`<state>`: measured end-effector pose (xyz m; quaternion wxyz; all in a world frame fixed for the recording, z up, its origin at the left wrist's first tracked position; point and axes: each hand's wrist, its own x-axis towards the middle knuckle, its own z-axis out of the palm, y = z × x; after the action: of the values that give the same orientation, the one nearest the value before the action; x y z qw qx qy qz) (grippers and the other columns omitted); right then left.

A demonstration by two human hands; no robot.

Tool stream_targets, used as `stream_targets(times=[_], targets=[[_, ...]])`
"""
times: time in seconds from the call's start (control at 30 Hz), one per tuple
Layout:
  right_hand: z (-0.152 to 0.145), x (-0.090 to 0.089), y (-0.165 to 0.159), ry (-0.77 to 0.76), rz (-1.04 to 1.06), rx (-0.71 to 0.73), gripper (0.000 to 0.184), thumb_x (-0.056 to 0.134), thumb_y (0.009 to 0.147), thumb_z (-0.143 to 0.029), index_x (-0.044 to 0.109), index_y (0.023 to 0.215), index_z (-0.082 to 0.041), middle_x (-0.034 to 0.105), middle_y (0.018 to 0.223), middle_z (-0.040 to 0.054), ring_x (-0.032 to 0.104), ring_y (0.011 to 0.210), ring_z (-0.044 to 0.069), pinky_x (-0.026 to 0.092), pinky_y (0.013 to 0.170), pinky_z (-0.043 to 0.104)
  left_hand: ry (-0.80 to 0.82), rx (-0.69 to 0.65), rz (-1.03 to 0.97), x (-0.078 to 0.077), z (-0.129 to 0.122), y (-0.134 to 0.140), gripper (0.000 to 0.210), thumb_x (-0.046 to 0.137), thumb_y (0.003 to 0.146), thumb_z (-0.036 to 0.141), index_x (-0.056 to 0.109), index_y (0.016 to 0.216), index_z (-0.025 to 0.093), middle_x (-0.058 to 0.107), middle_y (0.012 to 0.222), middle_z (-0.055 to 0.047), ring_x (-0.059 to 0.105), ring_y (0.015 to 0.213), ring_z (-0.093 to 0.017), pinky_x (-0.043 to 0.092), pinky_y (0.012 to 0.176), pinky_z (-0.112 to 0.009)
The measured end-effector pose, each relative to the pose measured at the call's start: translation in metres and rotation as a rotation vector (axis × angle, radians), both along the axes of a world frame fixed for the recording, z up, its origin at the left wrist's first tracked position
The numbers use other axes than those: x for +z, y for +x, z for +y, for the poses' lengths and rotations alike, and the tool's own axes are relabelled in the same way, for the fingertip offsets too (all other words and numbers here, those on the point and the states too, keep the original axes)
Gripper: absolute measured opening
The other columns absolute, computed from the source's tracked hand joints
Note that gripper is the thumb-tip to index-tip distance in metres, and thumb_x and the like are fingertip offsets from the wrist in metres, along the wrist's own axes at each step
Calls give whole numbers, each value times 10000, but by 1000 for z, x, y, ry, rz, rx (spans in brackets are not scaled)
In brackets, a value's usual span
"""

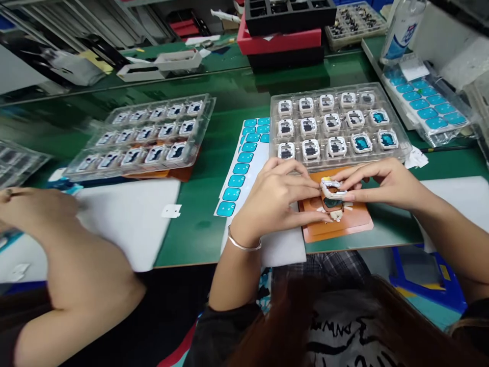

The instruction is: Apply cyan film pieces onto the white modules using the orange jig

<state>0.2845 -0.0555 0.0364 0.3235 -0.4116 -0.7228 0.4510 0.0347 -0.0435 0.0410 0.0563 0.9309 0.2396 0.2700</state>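
A small white watch case (329,189) is tilted up over an orange pad (359,224). My right hand (393,183) pinches its right side between thumb and fingers. My left hand (277,196), with a silver bangle at the wrist, grips from the left; its fingertips touch the case's edge and its thumb lies lower. Beneath the case shows a dark square piece (333,204). A lump of beige putty-like material (336,216) lies by my left thumb. Just behind my hands stands a clear tray (277,162) of similar cases, a few of them showing blue film.
Blue stickers (240,168) on white sheets lie left of my hands. Another clear tray (206,137) sits farther left, near a co-worker's arm (84,239). Bagged blue stickers (431,104) and a bottle (403,33) stand at the back right. Stacked boxes (282,43) are at the back.
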Motion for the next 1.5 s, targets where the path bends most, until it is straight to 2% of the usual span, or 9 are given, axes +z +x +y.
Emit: stream_targets(times=[0.27, 0.4, 0.6, 0.67, 0.83, 0.93, 1.03, 1.27, 1.5], targets=[[-8, -5, -8, -13, 49, -135, 188, 790, 748, -422, 790, 813, -245, 769, 1005, 44, 721, 849, 223, 592, 670, 332, 208, 69, 110, 0, -7, 8, 330, 586, 920, 528, 719, 881, 228, 638, 603, 19, 477, 611, -143, 303, 601, -316], [-10, -5, -10, -82, 93, -145, 198, 806, 735, -424, 791, 804, -239, 770, 1002, 48, 723, 906, 246, 613, 733, 354, 282, 31, 93, -3, -10, 13, 256, 530, 984, 310, 705, 824, 213, 598, 579, 36, 458, 515, -99, 289, 511, -285], [-7, -4, -10, -136, 275, -139, 191, 810, 722, -422, 793, 831, -266, 770, 1023, 19, 725, 965, 233, 605, 857, 386, 328, -5, 125, -8, -6, 13, 228, 509, 969, 225, 714, 873, 200, 620, 611, 39, 531, 525, -89, 321, 487, -272], [-7, -4, -9, -62, 245, -161, 177, 802, 733, -409, 791, 834, -264, 771, 1016, 23, 721, 992, 240, 599, 861, 386, 291, -18, 139, -8, -5, 12, 226, 522, 962, 247, 722, 872, 194, 628, 624, 33, 552, 538, -95, 330, 490, -270], [-5, -3, 2, 484, -194, -152, 125, 730, 811, -358, 784, 820, -246, 772, 998, 56, 717, 990, 268, 562, 878, 431, 117, -48, 154, -5, -7, 12, 359, 511, 973, 449, 740, 928, 177, 646, 670, 4, 595, 594, -120, 343, 498, -262], [-2, -2, 9, 665, -374, -71, 166, 655, 874, -334, 783, 859, -229, 751, 1094, 75, 722, 966, 266, 558, 874, 440, 12, -50, 168, -3, -10, 13, 483, 482, 951, 580, 745, 954, 174, 650, 672, -1, 591, 584, -126, 326, 482, -261], [-1, -2, 15, 705, -448, -14, 200, 624, 899, -342, 781, 885, -218, 734, 1145, 83, 714, 988, 269, 553, 887, 443, -57, -37, 150, 0, -12, 12, 518, 478, 935, 617, 748, 974, 177, 675, 713, -11, 604, 590, -122, 350, 487, -251], [1, 0, 20, 695, -471, 13, 224, 601, 919, -368, 788, 927, -245, 732, 1157, 63, 709, 1004, 281, 547, 895, 464, -118, -131, 136, 3, -11, 6, 408, 549, 932, 550, 759, 985, 204, 735, 1129, -44, 721, 867, -152, 505, 650, -238], [0, 0, 21, 713, -503, -25, 259, 585, 933, -372, 793, 910, -220, 732, 1149, 88, 710, 1007, 285, 565, 862, 436, -60, -81, 215, 0, -10, 3, 466, 518, 915, 616, 735, 1091, 243, 725, 1094, -31, 699, 749, -130, 440, 549, -245]])
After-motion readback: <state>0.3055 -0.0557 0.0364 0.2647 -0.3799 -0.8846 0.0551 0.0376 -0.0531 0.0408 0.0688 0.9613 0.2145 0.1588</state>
